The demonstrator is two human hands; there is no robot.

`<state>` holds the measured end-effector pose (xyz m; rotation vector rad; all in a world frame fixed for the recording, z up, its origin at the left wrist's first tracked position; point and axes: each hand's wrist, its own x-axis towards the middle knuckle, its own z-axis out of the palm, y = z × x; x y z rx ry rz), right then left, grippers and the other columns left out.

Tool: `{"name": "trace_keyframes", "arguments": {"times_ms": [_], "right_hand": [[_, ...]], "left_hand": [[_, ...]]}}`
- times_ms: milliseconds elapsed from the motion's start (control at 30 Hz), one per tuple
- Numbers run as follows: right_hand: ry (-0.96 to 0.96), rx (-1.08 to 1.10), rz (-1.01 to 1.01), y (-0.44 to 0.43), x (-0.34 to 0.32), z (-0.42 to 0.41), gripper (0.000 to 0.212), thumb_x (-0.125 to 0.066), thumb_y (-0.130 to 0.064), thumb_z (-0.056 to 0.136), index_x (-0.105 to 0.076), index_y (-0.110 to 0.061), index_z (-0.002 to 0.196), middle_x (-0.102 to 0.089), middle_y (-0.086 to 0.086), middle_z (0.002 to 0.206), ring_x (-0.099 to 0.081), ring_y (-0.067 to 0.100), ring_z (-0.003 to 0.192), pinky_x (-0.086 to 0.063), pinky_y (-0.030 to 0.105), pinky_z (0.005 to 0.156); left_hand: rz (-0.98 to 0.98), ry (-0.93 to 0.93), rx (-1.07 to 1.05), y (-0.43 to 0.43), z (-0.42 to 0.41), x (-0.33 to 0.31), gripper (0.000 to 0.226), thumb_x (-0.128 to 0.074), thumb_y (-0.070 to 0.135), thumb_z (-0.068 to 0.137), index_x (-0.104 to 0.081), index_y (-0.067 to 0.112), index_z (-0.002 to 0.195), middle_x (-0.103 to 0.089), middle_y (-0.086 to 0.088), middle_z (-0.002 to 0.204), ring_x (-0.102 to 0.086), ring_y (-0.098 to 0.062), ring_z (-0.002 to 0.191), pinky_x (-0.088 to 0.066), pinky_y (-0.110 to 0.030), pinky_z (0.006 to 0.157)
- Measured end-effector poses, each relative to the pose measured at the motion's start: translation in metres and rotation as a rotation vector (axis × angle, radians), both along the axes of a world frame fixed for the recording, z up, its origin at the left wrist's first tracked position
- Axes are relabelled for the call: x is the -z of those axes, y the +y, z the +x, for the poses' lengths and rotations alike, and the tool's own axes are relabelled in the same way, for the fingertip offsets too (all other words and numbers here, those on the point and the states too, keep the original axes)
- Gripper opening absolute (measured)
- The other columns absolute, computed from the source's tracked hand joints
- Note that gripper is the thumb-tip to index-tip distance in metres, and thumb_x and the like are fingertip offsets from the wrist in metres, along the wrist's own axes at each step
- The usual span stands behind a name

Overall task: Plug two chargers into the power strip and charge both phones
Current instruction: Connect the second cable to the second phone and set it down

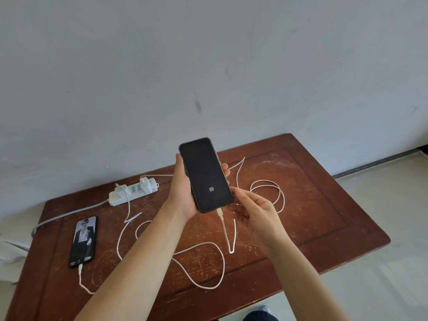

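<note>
My left hand (183, 188) holds a black phone (205, 174) upright above the table, its dark screen showing a small symbol. A white cable (223, 225) is plugged into the phone's bottom end. My right hand (252, 212) hovers just right of that plug with fingers apart, holding nothing. A second phone (83, 240) lies flat at the left with a lit picture on its screen and a white cable (81, 274) in its bottom port. The white power strip (132, 191) at the back left carries two white chargers (145, 181).
The worn brown wooden table (312, 205) stands against a grey wall. Loose white cable loops (268, 188) lie across its middle and right. The strip's grey cord (64, 214) runs off the left edge. Pale floor lies to the right.
</note>
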<state>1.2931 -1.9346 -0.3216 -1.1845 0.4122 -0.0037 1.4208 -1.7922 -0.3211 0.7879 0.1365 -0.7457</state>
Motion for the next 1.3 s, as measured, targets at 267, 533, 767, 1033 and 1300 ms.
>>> {"name": "trace_keyframes", "arguments": {"times_ms": [267,533,767,1033,1300], "right_hand": [[0.043,0.03,0.088,0.003,0.019,-0.009,0.018,-0.066,-0.022,0.097,-0.08,-0.026,0.106,-0.078,0.005,0.095,-0.068,0.011,0.079,-0.056,0.021,0.072],[0.037,0.015,0.143,0.004,0.025,-0.011,0.019,-0.063,-0.02,0.099,-0.08,-0.022,0.106,-0.078,0.008,0.098,-0.069,0.012,0.079,-0.056,0.022,0.069],[0.049,-0.01,0.099,0.005,0.026,-0.009,0.021,-0.061,-0.022,0.1,-0.081,-0.027,0.099,-0.08,0.004,0.099,-0.07,0.009,0.077,-0.055,0.022,0.067],[0.068,-0.013,0.107,-0.002,0.036,0.005,0.019,-0.062,-0.023,0.098,-0.08,-0.023,0.104,-0.079,0.006,0.102,-0.07,0.012,0.08,-0.055,0.024,0.066],[0.183,0.0,0.036,-0.005,0.066,0.027,0.023,-0.059,-0.038,0.099,-0.08,-0.03,0.1,-0.079,0.0,0.093,-0.071,0.01,0.078,-0.054,0.025,0.069]], "left_hand": [[0.143,-0.052,-0.021,0.009,-0.008,0.001,0.059,-0.046,0.062,0.095,-0.076,0.014,0.111,-0.074,-0.013,0.113,-0.072,-0.03,0.099,-0.059,-0.046,0.082],[0.182,-0.047,-0.017,0.007,-0.014,-0.004,0.058,-0.043,0.057,0.098,-0.072,0.012,0.119,-0.072,-0.016,0.117,-0.072,-0.031,0.099,-0.059,-0.047,0.085],[0.172,-0.034,-0.015,0.008,-0.011,-0.002,0.056,-0.041,0.052,0.1,-0.071,0.01,0.122,-0.072,-0.017,0.114,-0.072,-0.031,0.097,-0.059,-0.046,0.081],[0.14,-0.041,-0.028,0.007,0.0,0.01,0.049,-0.035,0.039,0.095,-0.075,0.01,0.103,-0.073,-0.015,0.103,-0.07,-0.028,0.091,-0.056,-0.044,0.085],[0.262,-0.036,-0.058,0.005,0.015,0.034,0.047,-0.033,0.04,0.101,-0.073,0.017,0.103,-0.074,-0.008,0.1,-0.07,-0.024,0.097,-0.059,-0.042,0.077]]}}
